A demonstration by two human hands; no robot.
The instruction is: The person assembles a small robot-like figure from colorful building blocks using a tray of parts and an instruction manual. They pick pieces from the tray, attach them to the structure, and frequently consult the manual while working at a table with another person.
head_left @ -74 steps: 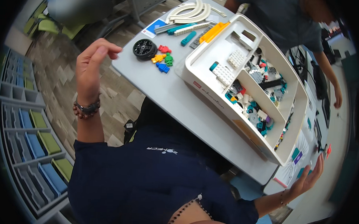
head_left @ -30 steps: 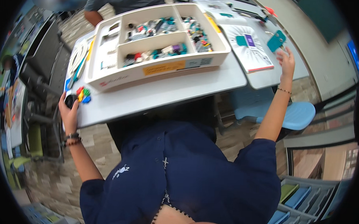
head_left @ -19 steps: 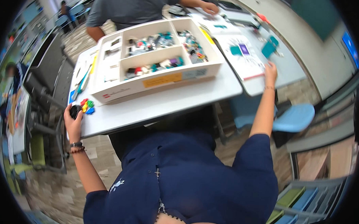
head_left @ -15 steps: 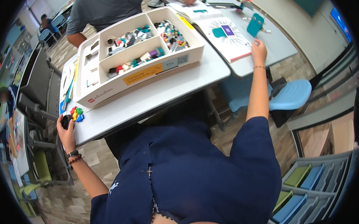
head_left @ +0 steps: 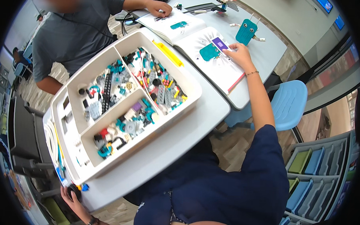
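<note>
At the table's near left corner, my left hand (head_left: 74,204) curls its fingers round a black round piece (head_left: 74,192), perhaps a wheel. Small blue and yellow pieces (head_left: 84,187) lie right beside it, partly hidden by the box. My right hand (head_left: 240,56) rests on the right page of an open book (head_left: 225,72), its fingers stretched out near a printed purple rectangle and a teal figure. Just beyond that hand stands a teal brick-built figure (head_left: 246,32) with round eyes and white arms.
A large white compartment box (head_left: 180,104) of building pieces fills the table's (head_left: 162,159) middle. White cables (head_left: 51,137) lie along its left side. Across the table sits a person in grey (head_left: 81,33), one hand (head_left: 159,8) by the book. A blue chair (head_left: 290,104) stands at right.
My view has shifted, bringing the box and the other person closer. My right hand has moved from the book's right edge inward onto the page. My left hand stays at the black piece.
</note>
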